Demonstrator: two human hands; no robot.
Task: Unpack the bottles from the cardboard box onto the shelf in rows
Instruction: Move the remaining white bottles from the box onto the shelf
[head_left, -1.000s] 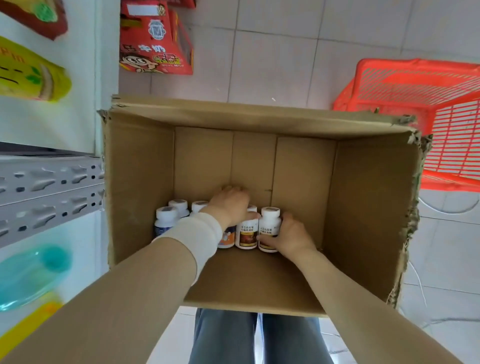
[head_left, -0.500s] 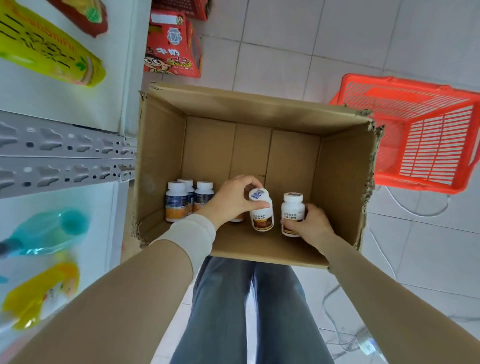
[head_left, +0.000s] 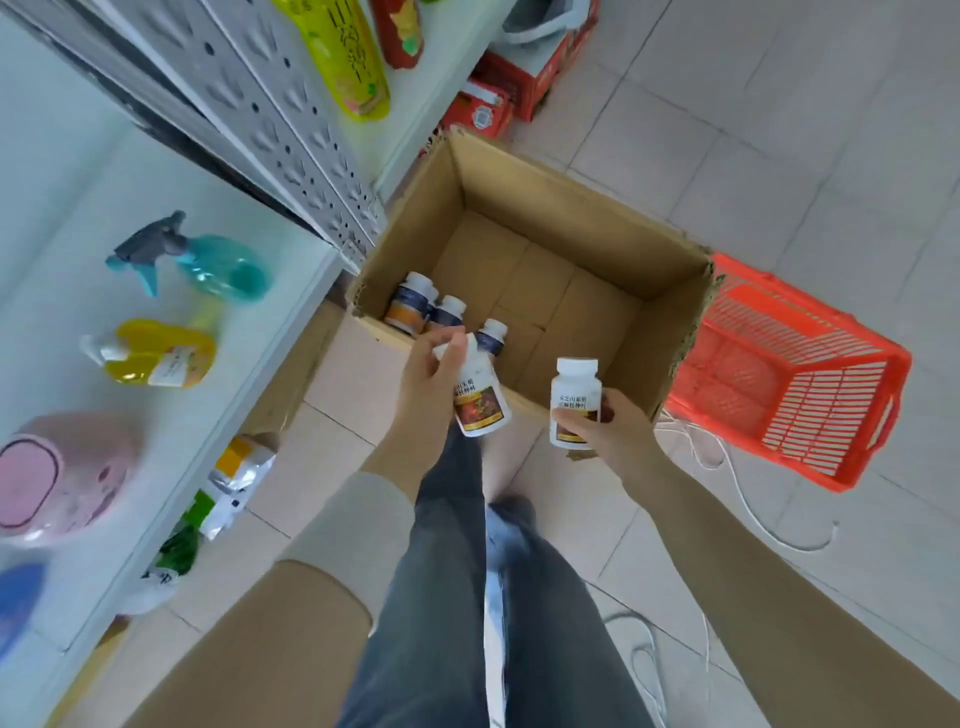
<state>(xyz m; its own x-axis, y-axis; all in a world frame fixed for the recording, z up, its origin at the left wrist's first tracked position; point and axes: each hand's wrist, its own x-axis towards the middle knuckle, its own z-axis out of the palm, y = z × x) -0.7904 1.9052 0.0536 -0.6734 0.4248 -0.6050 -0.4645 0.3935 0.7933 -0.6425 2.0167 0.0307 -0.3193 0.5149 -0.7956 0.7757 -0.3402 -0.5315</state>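
Fingers (head_left: 449, 351) of the left hand (head_left: 428, 379) curl round the cap and neck of a white bottle (head_left: 480, 402), whose labelled body hangs tilted below them; the right hand (head_left: 608, 428) grips a second bottle (head_left: 574, 400) upright by its lower half, cap clear above the fingertips; both bottles are held over the near rim of the cardboard box (head_left: 545, 208); three other bottles (head_left: 449, 314) stand inside its left corner, beside the shelf (head_left: 156, 208).

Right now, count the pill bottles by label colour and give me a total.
Red-brown-label bottles: 2, one in the left hand, one in the right hand
Dark-blue-label bottles: 4, in the cardboard box; one is barely visible
Total: 6
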